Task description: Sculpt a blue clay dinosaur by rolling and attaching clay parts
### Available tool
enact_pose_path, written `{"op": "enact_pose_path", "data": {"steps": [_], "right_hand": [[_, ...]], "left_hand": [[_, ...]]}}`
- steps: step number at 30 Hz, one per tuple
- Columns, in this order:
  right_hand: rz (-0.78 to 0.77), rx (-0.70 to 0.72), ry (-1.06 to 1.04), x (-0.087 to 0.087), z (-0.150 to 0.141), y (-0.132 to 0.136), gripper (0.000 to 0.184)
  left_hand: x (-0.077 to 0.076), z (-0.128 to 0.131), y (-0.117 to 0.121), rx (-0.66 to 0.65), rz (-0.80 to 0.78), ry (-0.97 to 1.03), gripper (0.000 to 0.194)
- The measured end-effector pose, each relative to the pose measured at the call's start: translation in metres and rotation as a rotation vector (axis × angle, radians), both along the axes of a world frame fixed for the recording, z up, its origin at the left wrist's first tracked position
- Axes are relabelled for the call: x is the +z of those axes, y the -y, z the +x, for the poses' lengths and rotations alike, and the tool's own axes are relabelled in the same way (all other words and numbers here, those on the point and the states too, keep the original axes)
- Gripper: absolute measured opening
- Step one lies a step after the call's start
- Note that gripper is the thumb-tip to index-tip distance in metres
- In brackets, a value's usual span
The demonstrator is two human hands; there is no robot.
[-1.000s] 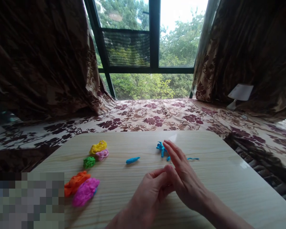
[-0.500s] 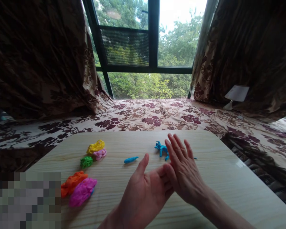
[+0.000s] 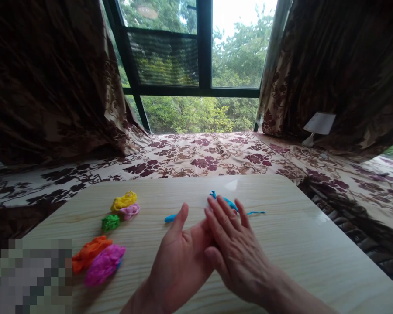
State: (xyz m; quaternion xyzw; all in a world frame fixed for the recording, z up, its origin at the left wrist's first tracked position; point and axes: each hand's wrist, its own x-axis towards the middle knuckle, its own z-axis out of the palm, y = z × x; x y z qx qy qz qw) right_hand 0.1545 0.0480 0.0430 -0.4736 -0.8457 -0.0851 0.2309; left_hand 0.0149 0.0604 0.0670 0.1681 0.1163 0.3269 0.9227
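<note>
My left hand (image 3: 182, 257) is palm up with its thumb raised and its fingers stretched out beneath the other hand. Across those fingers lies my right hand (image 3: 239, 253), flat, palm down, fingers extended. Whether anything sits between the two hands is hidden. Just beyond my right fingertips, a blue modelling clay figure (image 3: 229, 203) is partly covered; a thin blue clay strand (image 3: 257, 212) extends to its right. A blue clay roll (image 3: 170, 218) rests behind my left thumb, which hides its right end.
On the wooden table (image 3: 301, 253), to the left, lie lumps of yellow clay (image 3: 124, 201), pale pink clay (image 3: 130, 211), green clay (image 3: 110, 223), orange clay (image 3: 91, 253) and magenta clay (image 3: 105, 265). A white lamp (image 3: 319, 123) stands beyond the table, near the curtain.
My right hand has slid left and nearer over my left hand, covering more of the blue figure and exposing the thin strand. The whole view has shifted slightly.
</note>
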Motion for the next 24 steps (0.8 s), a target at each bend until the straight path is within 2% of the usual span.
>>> {"op": "enact_pose_path", "data": {"steps": [2, 5, 8, 12, 15, 19, 24], "right_hand": [[-0.018, 0.044, 0.014, 0.002, -0.005, 0.001, 0.059], [-0.001, -0.104, -0.028, 0.005, 0.003, -0.006, 0.055], [0.015, -0.231, -0.045, 0.005, 0.018, -0.011, 0.052], [0.014, -0.133, 0.017, 0.000, 0.017, -0.006, 0.055], [0.011, -0.122, 0.013, 0.001, 0.012, -0.007, 0.054], [0.036, -0.233, -0.067, 0.002, 0.018, -0.015, 0.048], [0.003, -0.184, -0.176, 0.004, 0.027, -0.012, 0.038]], "left_hand": [[-0.003, 0.003, 0.002, -0.027, 0.007, -0.008, 0.057], [-0.005, 0.009, 0.008, -0.117, 0.048, -0.021, 0.064], [-0.001, 0.008, 0.006, -0.110, 0.070, -0.023, 0.066], [0.002, 0.000, -0.001, -0.012, 0.030, 0.005, 0.057], [-0.003, 0.002, -0.001, -0.013, 0.057, -0.017, 0.049], [-0.014, 0.008, 0.002, 0.012, 0.305, -0.252, 0.033], [-0.033, 0.007, 0.003, 0.146, 0.778, -0.809, 0.024]]}}
